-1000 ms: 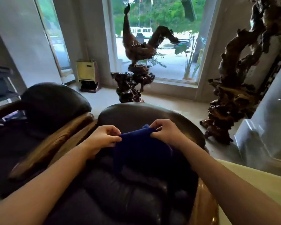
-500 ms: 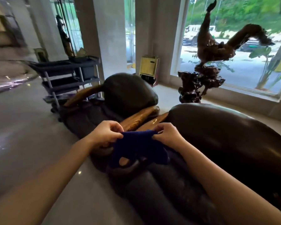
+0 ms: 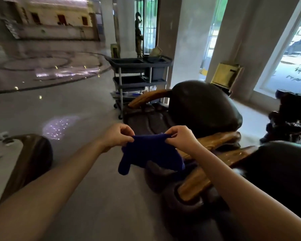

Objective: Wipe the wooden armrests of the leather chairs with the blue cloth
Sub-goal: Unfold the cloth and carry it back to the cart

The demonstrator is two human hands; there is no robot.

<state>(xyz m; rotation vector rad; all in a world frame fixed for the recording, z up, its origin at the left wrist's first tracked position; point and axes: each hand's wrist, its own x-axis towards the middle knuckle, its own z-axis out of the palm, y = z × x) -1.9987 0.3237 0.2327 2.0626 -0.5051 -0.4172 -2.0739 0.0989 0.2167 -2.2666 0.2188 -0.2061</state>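
- Left hand is pinching the left end of the top edge of the blue cloth; grip closed on the fabric, fingers curled over it.
- Right hand is pinching the right end of the same edge; grip likewise closed on the cloth.
- Cloth is hanging in the air between the two hands, top edge stretched taut, lower part drooping with one corner dangling at lower left. It is not touching any chair.
- Cloth is sitting in front of the near wooden armrest, which is running diagonally from lower centre toward the right, beside a second wooden armrest just behind it.
- Dark leather chair is standing beyond the hands, its far wooden armrest curving up at its left side.
- Another dark leather chair is filling the right edge.
- Grey service cart is standing on the polished floor behind the far chair.
- Dark root carving is standing near the window at right.
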